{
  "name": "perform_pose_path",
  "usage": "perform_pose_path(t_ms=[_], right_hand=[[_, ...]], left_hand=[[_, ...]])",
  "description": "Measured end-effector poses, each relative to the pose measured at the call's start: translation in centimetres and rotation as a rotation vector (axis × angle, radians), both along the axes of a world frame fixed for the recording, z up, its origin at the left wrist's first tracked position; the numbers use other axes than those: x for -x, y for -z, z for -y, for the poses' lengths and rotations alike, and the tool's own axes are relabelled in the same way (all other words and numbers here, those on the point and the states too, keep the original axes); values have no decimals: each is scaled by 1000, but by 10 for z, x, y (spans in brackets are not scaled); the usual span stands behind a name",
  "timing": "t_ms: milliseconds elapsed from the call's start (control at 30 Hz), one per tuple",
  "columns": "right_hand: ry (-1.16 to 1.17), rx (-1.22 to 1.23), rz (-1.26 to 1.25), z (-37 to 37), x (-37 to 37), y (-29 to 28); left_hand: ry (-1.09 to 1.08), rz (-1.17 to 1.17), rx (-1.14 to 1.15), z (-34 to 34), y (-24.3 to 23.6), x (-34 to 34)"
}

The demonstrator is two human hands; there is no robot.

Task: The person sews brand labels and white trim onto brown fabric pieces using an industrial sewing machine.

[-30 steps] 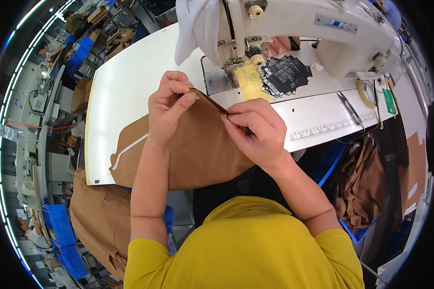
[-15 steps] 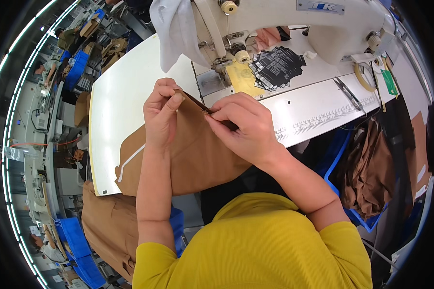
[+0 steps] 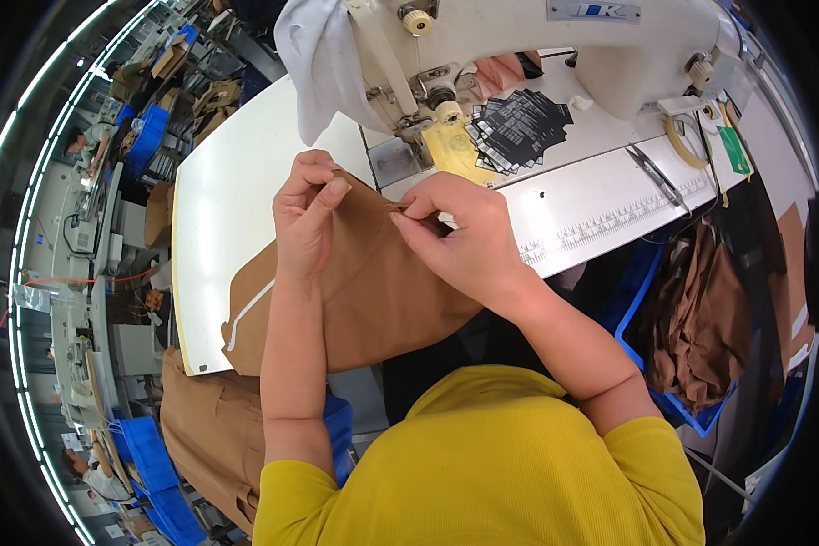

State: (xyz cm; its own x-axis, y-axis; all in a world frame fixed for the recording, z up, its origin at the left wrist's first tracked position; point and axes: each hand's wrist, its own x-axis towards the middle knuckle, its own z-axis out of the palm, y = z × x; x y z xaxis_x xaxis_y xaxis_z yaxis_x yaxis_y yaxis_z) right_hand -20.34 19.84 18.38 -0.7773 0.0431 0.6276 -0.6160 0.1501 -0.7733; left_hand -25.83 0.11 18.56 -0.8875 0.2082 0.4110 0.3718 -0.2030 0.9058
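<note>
A brown fabric piece (image 3: 387,296) with a white strip along its left side hangs from both hands over the table's front edge. My left hand (image 3: 305,214) pinches its upper edge between thumb and fingers. To the right, my right hand (image 3: 460,227) is closed on the same edge, thumb against fingertips. Between the hands the edge runs slanting down to the right. Just beyond them stands a white sewing machine (image 3: 628,55), its metal plate (image 3: 396,162) bare of the fabric. Fingers hide the gripped parts of the cloth.
Black printed labels (image 3: 523,127) lie fanned by the machine, near a yellow card (image 3: 450,150). Thread snips (image 3: 657,175) and a tape roll (image 3: 687,141) rest at the right. A blue bin (image 3: 630,323) holds brown cloth; more brown fabric (image 3: 209,428) hangs at lower left.
The fabric's upper edge, earlier parted with a dark gap between its layers, now lies flatter and closed. Both hands keep their hold almost in place.
</note>
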Motion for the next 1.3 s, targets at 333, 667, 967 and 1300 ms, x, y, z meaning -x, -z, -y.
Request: perform_pose_path(t_ms=[333,667,967,1300], right_hand=[[-162,81,528,-21,4,9],[-182,59,606,-41,3,33],[-574,204,883,-17,-4,26],[-466,-187,899,-38,19,10]], left_hand=[[-164,-101,291,-28,-16,-3],[-568,-427,817,-76,11,-17],[-215,-444,541,-19,36,-13],[116,-122,406,-24,43,31]])
